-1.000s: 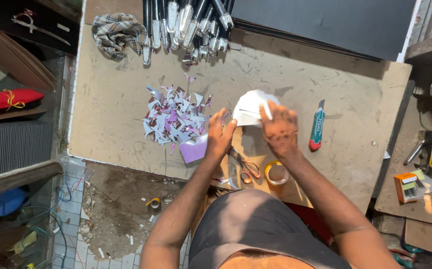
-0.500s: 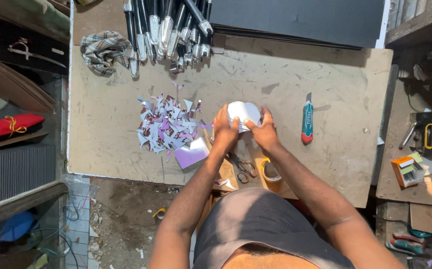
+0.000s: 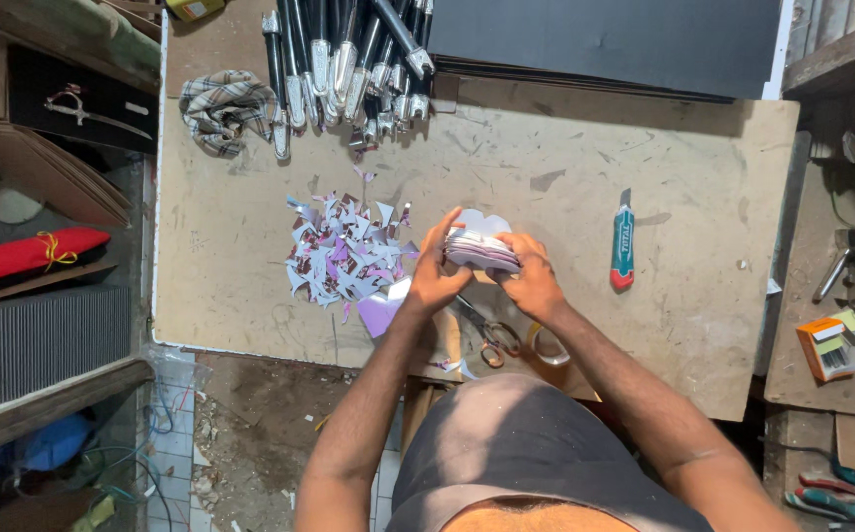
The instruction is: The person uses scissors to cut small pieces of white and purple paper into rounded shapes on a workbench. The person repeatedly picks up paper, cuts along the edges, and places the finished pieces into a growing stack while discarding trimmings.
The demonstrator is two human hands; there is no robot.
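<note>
The stack of cut paper shapes (image 3: 482, 248) lies flat, long axis left to right, pinched between your left hand (image 3: 437, 277) and right hand (image 3: 529, 279).

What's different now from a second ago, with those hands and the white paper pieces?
The right hand, open above the board a second ago, has closed on the stack of white cut paper shapes. The left hand has kept hold, so both now pinch it together. The pile of purple and white paper scraps, green utility knife and scissors lie as before.
</note>
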